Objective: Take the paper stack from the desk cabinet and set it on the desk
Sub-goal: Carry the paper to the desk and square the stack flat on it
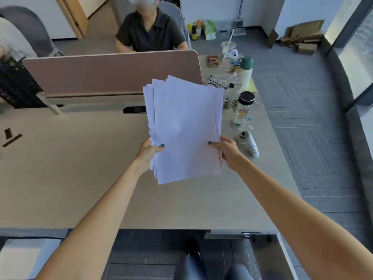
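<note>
A loose stack of white paper (183, 128) hangs above the beige desk (70, 178), its sheets fanned out unevenly at the top. My left hand (148, 153) grips the stack's lower left edge, thumb on top. My right hand (227, 151) grips the lower right edge the same way. The open desk cabinet (262, 257) shows below the desk's front edge at the lower right, its inside dark.
A brown divider panel (113, 73) stands at the desk's back, with a seated person behind it. On the right side of the desk stand a clear bottle with a black cap (243, 110), a white-and-green flask (246, 73), a white controller (249, 145) and cables. A black mesh basket (16, 85) sits far left.
</note>
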A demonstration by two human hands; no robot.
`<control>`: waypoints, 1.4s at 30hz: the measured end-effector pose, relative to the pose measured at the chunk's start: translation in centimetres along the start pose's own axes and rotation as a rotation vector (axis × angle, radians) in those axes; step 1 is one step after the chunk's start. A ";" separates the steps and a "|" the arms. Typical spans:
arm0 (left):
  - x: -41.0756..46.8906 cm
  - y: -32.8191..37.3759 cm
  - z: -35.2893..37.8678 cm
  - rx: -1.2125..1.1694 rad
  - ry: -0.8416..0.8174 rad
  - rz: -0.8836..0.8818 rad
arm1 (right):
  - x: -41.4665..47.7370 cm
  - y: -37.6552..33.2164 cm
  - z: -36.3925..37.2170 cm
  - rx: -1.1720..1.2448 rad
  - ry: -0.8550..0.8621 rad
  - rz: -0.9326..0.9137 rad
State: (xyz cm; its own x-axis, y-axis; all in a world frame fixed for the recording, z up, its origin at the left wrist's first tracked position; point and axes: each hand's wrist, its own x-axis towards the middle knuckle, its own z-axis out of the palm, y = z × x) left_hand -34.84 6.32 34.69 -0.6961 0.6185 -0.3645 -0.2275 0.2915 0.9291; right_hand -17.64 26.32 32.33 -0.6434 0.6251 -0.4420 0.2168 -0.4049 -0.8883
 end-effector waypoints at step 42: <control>8.9 7.1 -2.7 0.151 -0.424 0.196 | 4.3 -5.5 -0.6 -0.311 -0.430 -0.119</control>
State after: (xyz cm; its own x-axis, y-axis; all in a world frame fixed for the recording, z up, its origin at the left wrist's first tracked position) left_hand -44.51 11.88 38.24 -0.3698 0.9060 -0.2062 0.0034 0.2233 0.9747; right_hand -21.18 31.66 35.27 -0.9049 0.2988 -0.3030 0.2890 -0.0911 -0.9530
